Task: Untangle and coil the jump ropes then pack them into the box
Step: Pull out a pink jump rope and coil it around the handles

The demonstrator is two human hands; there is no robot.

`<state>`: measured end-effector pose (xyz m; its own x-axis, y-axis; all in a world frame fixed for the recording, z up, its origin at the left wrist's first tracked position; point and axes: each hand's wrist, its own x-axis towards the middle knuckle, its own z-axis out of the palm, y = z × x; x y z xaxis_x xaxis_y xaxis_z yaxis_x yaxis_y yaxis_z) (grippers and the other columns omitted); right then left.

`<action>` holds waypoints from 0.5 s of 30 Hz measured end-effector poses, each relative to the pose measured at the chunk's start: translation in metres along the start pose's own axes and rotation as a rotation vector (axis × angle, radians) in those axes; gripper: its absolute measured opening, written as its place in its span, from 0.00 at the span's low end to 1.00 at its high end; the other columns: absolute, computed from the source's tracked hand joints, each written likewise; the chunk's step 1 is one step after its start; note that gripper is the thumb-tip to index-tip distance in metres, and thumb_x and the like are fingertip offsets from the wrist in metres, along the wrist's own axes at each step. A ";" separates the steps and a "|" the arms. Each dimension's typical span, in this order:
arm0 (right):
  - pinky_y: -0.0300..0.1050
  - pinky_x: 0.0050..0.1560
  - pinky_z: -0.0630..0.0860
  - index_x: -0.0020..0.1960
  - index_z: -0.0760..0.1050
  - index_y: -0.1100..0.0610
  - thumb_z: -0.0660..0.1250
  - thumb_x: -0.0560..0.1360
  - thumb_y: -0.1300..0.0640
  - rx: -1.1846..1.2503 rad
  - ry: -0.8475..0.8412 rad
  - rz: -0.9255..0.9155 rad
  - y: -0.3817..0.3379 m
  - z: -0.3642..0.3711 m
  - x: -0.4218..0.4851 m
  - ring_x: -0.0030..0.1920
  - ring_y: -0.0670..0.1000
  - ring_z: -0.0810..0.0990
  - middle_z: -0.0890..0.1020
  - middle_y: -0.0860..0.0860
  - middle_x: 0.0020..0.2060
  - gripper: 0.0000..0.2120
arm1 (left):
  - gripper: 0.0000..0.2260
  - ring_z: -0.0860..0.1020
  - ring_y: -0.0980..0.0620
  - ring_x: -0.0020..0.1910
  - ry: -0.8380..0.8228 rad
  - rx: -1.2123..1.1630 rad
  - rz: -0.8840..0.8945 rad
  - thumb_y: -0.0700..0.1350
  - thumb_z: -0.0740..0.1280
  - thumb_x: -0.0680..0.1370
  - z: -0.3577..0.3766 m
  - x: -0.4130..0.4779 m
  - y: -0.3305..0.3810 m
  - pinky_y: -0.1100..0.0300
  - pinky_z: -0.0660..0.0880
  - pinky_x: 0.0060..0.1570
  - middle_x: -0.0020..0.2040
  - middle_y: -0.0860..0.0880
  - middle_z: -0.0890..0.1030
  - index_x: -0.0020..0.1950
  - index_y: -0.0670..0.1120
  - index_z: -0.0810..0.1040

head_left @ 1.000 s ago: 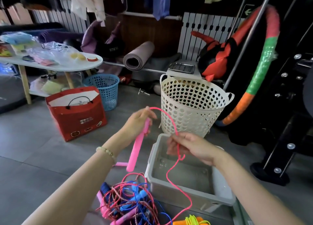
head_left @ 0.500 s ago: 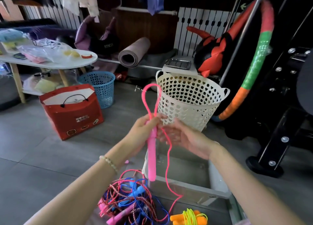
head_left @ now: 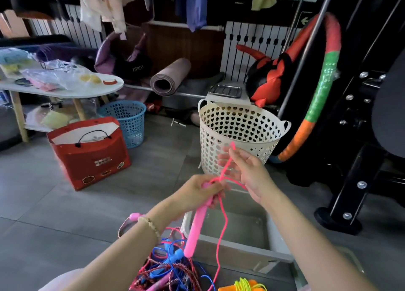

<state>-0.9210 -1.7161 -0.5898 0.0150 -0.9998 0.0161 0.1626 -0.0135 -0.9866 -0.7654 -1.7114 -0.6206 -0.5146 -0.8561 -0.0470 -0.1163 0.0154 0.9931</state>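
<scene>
**Jump-rope sorting, floor level: contents from left to right**

- Bench [head_left: 65, 92]: white oval top on wooden legs, at the far left, loaded with clear plastic bags and small items.
- Red bag [head_left: 87, 159]: stood on the floor just in front of the bench, black cord handle at its top.
- Blue basket [head_left: 129, 122]: perforated, behind the red bag.
- Rope tangle [head_left: 168, 266]: blue, pink and braided ropes heaped at the bottom, beside the box's left wall.
- Left hand [head_left: 197, 192]: fingers curled round the top of the handle [head_left: 195, 236], which was pink and hung tilted, its lower end over the tangle.
- Pink rope [head_left: 226, 164]: ran doubled from the left hand up to the right hand, a short loop showing above the fingers. One strand dropped in front of the box to the bottom edge.
- Box [head_left: 241, 250]: grey plastic, open, below both hands. No rope lay inside.
- Right hand [head_left: 249, 172]: raised just above the left, holding the doubled rope. Its fingers were blurred, so the exact grip could not be told.
- Cream basket [head_left: 241, 135]: heart-shaped holes, behind the hands.
- Yellow rope [head_left: 246, 285]: coiled on orange handles, at the bottom edge.
- Hoop [head_left: 321, 86]: red, green and orange, leaning at the right.
</scene>
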 end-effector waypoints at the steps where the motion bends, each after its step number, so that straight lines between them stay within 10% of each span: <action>1: 0.41 0.50 0.80 0.58 0.77 0.57 0.61 0.78 0.54 0.018 0.006 -0.005 0.000 0.000 -0.001 0.53 0.49 0.81 0.82 0.54 0.53 0.12 | 0.08 0.74 0.57 0.27 0.081 -0.041 0.025 0.41 0.62 0.80 -0.004 0.002 0.005 0.67 0.72 0.30 0.33 0.52 0.79 0.50 0.39 0.80; 8: 0.31 0.64 0.68 0.63 0.71 0.51 0.64 0.77 0.57 -0.281 -0.186 -0.097 0.012 0.016 -0.016 0.61 0.32 0.71 0.76 0.41 0.61 0.15 | 0.08 0.75 0.58 0.27 0.328 -0.468 0.106 0.41 0.62 0.80 -0.027 0.001 0.028 0.67 0.73 0.29 0.36 0.50 0.78 0.50 0.42 0.81; 15: 0.48 0.62 0.73 0.57 0.74 0.56 0.57 0.79 0.53 -0.179 -0.513 0.251 0.024 0.023 -0.024 0.47 0.47 0.81 0.82 0.50 0.45 0.12 | 0.09 0.71 0.59 0.25 0.355 -0.551 0.049 0.42 0.62 0.80 -0.038 0.003 0.032 0.68 0.72 0.26 0.37 0.50 0.79 0.55 0.44 0.81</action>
<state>-0.8948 -1.6918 -0.6103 0.5129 -0.8375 -0.1884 -0.0752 0.1748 -0.9817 -0.7384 -1.7329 -0.5849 -0.1857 -0.9810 -0.0560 0.4003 -0.1276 0.9074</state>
